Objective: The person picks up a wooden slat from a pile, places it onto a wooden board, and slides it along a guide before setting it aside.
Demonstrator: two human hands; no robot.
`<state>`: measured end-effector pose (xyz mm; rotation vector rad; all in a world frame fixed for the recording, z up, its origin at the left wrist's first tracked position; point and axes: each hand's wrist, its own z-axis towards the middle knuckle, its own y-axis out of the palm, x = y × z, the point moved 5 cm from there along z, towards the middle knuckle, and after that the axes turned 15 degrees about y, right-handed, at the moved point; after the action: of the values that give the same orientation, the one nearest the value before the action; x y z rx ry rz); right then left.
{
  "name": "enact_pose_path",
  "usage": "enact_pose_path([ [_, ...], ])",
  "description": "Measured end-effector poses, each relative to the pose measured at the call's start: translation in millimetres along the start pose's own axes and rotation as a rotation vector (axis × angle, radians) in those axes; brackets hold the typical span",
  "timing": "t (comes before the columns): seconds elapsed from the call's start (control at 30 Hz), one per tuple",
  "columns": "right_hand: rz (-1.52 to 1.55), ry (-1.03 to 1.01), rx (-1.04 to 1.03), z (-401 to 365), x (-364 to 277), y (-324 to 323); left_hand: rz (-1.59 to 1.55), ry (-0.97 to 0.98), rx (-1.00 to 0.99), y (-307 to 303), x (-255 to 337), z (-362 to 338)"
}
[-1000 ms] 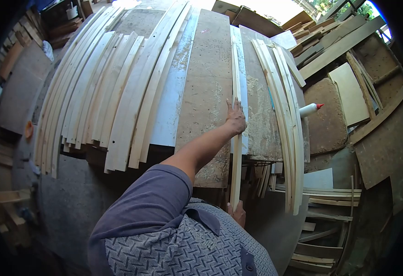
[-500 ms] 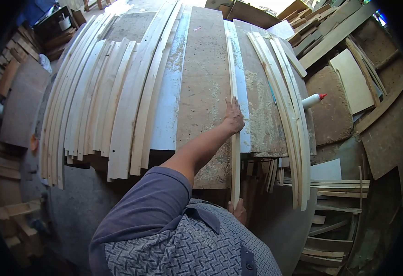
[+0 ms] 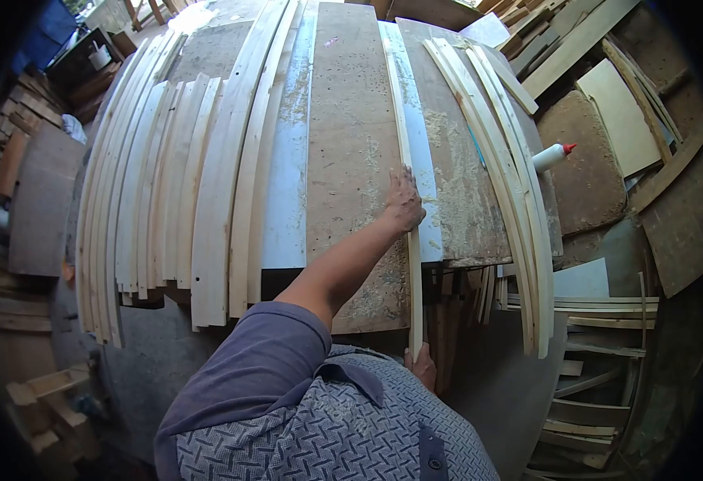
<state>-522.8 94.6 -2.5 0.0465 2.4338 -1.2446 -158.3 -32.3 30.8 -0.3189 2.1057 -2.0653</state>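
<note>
Worktable: a broad top made of several panels; its brown middle board [image 3: 351, 104] was speckled with dark marks and scuffed, with pale dust toward its near end.
White panels: one [image 3: 285, 216] ran along the left of that board and another [image 3: 427, 240] along its right, both sprinkled with shavings.
Right-hand panel: a worn brown sheet [image 3: 465, 216], patchy with sawdust.
Left side of the table: pale boards [image 3: 215, 224] lay side by side in a wide row, some longer than others.
Right side of the table: a few pale slats [image 3: 497, 164] lay lengthwise, their near ends jutting past the front edge; a white bottle [image 3: 550, 159] with a red cap lay just beside them.
Room: a grey floor [image 3: 155, 377] at the left, stacked planks [image 3: 600, 321] low at the right, and sheets and offcuts crowding the upper right.
Wood strip: long, narrow, straight-edged and pale [image 3: 415, 280], in light, bare wood.
Strip's place: along the seam between the middle board and the right white panel, its near end overhanging toward the person's waist.
Left hand: it [image 3: 403, 202] lay over the strip, fingers stretched forward; whether they pinched it could not be told.
Right hand: it [image 3: 423, 370] was clasped around the strip's near end, partly hidden by the shirt.
</note>
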Motion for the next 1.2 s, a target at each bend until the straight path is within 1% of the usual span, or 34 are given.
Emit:
enact_pose_path([
  [0.07, 0.027, 0.011, 0.014, -0.7, -3.8, -1.8, -0.096, 0.003, 0.023, -3.0, -1.7, -4.1],
  [0.2, -0.003, 0.027, 0.011, 3.7, -2.1, 0.6, -0.093, 0.010, 0.033, -0.4, -2.7, -2.1],
  [0.3, 0.031, 0.012, 0.006, 8.1, 1.5, 3.4, -0.049, 0.017, 0.034, 0.7, -3.8, -0.6],
  [0.37, -0.021, -0.048, 0.054, 16.0, 3.6, 8.1, -0.079, -0.002, 0.056, -0.9, -8.4, 2.1],
  [0.5, 0.000, -0.013, -0.006, 21.1, -15.1, -2.1, -0.111, -0.012, 0.100, 2.5, -18.6, 13.0],
  [0.57, 0.112, -0.068, 0.021, 20.1, -30.0, -12.6, -0.144, -0.018, 0.144, 2.0, -24.7, 17.8],
  [0.6, 0.118, -0.066, 0.018, 24.6, -31.6, -11.6, -0.139, -0.015, 0.139, 0.4, -26.9, 20.1],
  [0.67, 0.144, -0.134, 0.072, 31.3, -36.8, -10.9, -0.172, -0.036, 0.126, -1.2, -32.2, 23.8],
  [0.8, 0.128, -0.083, 0.028, 39.6, -52.1, -18.9, -0.142, -0.028, 0.109, -0.1, -42.0, 34.6],
  [0.87, 0.080, -0.161, 0.159, 41.9, -54.8, -21.6, -0.156, -0.033, 0.105, -0.3, -45.7, 38.0],
  [0.9, 0.089, -0.151, 0.154, 45.3, -53.3, -19.6, -0.152, -0.024, 0.095, 2.4, -46.9, 40.5],
  [0.97, 0.092, -0.276, 0.254, 49.3, -56.1, -21.4, -0.138, -0.032, 0.125, 5.3, -51.2, 45.1],
  [1.1, 0.152, -0.284, 0.229, 56.8, -61.7, -28.9, -0.140, -0.020, 0.088, 2.3, -55.8, 49.8],
  [1.17, 0.121, -0.344, 0.244, 62.9, -70.2, -31.2, -0.106, -0.032, 0.085, 3.6, -61.3, 55.0],
  [1.2, 0.136, -0.330, 0.240, 66.7, -71.6, -32.2, -0.099, -0.019, 0.072, 2.3, -62.7, 57.5],
])
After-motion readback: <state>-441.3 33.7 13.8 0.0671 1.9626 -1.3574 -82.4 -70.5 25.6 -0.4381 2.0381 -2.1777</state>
